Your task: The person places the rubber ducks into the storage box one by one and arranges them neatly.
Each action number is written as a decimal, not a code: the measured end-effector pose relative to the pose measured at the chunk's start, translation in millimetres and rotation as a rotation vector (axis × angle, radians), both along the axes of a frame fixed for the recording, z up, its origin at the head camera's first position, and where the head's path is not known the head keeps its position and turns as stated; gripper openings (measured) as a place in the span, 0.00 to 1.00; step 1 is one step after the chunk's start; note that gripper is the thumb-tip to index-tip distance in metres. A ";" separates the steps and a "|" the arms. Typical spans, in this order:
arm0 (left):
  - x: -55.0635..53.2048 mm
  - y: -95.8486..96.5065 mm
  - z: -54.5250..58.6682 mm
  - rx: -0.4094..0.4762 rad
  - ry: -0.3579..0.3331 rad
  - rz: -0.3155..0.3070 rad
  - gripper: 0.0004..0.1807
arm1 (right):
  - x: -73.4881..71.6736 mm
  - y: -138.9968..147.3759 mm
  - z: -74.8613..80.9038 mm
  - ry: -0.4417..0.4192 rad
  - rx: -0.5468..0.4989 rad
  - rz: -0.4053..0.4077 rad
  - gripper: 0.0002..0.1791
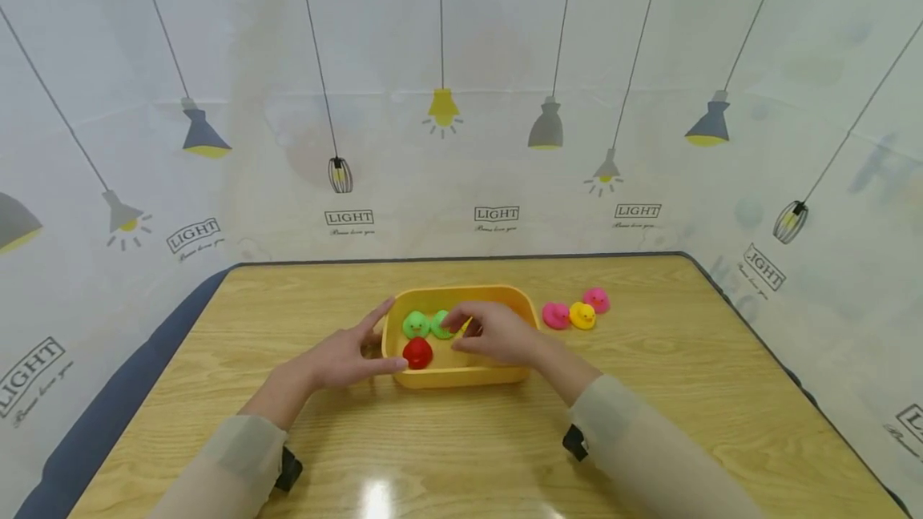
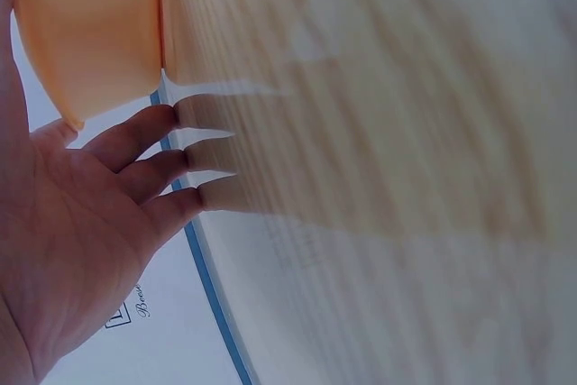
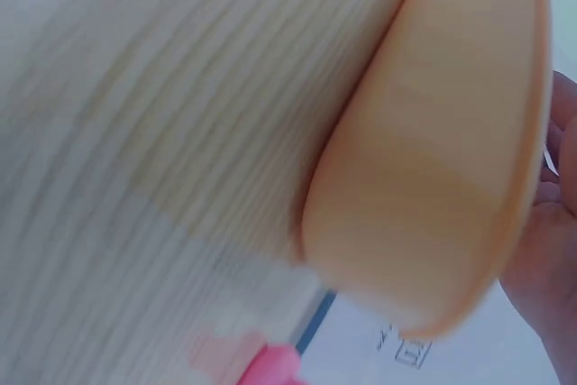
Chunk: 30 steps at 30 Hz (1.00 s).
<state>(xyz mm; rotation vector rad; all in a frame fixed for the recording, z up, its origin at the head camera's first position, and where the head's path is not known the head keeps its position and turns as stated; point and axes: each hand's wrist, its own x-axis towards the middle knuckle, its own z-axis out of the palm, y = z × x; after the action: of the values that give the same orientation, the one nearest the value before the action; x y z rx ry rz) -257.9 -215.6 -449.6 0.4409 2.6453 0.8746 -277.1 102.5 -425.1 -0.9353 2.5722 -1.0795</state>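
Observation:
A yellow-orange plastic bin [image 1: 461,379] stands on the table. Inside it are two green rubber ducks, the left one [image 1: 416,325] in full view and the other [image 1: 441,324] partly hidden, plus a red duck [image 1: 417,353] near the front left corner. My left hand [image 1: 344,355] spans the bin's left end, its thumb at the front rim and its index finger by the back left corner; the other fingertips reach down to the table. Over the bin's interior, my right hand [image 1: 497,333] bends with thumb and fingers apart. A bit of yellow [image 1: 466,327], probably a duck, shows between them.
Right of the bin, a pink duck [image 1: 556,315], a yellow duck [image 1: 582,315] and another pink duck [image 1: 596,300] sit close together on the wooden table [image 1: 461,447]. A white curtain [image 1: 404,102] printed with lamps rises behind the table's back edge.

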 end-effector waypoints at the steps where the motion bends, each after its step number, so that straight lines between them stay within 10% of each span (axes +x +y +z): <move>1: 0.3 -0.1 0.2 0.000 -0.003 0.001 0.63 | 1.2 4.9 1.4 -0.002 -0.010 0.001 0.17; 30: -0.3 0.7 -0.8 -0.006 -0.004 0.002 0.62 | 30.5 147.2 9.5 0.064 0.003 -0.185 0.11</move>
<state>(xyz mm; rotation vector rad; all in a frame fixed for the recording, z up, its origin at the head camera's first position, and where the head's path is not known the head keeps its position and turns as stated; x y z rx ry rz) -258.2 -214.8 -450.5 0.4343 2.6443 0.8665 -246.6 249.7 -415.6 -0.7546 2.7567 -1.1078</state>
